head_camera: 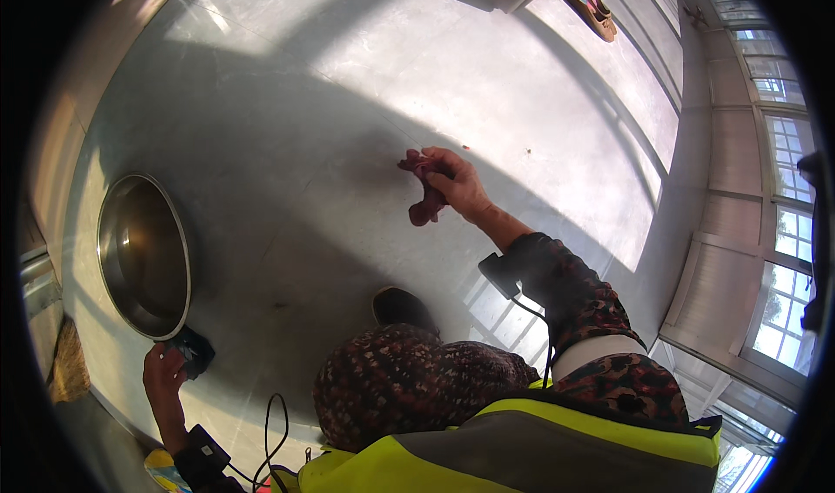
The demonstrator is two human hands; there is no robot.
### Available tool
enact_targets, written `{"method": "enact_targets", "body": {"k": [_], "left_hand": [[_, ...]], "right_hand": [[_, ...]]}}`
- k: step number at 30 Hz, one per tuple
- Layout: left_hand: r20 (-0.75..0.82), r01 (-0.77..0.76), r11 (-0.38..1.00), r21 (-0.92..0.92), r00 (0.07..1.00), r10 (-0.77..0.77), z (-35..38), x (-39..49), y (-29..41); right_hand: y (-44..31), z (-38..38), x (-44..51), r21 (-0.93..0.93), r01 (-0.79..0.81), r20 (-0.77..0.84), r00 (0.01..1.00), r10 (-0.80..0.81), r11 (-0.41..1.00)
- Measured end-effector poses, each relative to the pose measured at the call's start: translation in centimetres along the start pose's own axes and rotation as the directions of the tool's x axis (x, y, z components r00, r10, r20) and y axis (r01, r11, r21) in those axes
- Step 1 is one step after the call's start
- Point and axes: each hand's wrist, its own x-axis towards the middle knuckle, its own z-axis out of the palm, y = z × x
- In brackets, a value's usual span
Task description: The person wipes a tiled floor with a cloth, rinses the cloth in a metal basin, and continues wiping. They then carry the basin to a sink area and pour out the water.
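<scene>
My right hand [458, 183] is out over the floor, pinching a limp, crumpled dark red piece [425, 204] that looks like cloth. Its two ends hang to the left of my fingers. At lower left, my left hand [163, 370] grips a crumpled black item [193, 352], perhaps fabric or a bag; which one I cannot tell. Just above that hand stands a round stainless steel basin [147, 258], with its rim close to the black item. Light glints on the basin's inner wall.
Smooth grey floor [280, 186] spreads before me, with sunlit patches and a few small specks. A pair of brown shoes [589, 11] lies at upper right. Broom bristles [70, 362] show at far left. Glazed window panels [783, 297] line the right side. A cable [269, 428] loops near my left wrist.
</scene>
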Motion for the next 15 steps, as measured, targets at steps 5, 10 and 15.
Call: {"method": "enact_targets", "body": {"k": [5, 10, 15], "left_hand": [[0.013, -0.058, 0.993, -0.105, 0.998, 0.060, -4.9, -3.0, 0.6], [0.011, 0.053, 0.990, -0.132, 0.999, -0.052, -7.5, -7.7, -3.3], [-0.053, 0.091, 0.952, -0.291, 0.992, -0.111, -7.6, -9.6, -6.7]], "right_hand": [[2.3, -9.1, 2.7, -0.242, -0.022, -0.439, 0.894, -0.089, 0.970], [6.9, -2.5, 4.8, -0.879, 0.069, -0.249, 0.777, -0.578, 0.472], [8.8, 12.6, -0.5, -0.730, 0.538, 0.288, 0.802, -0.523, 0.422]]}}
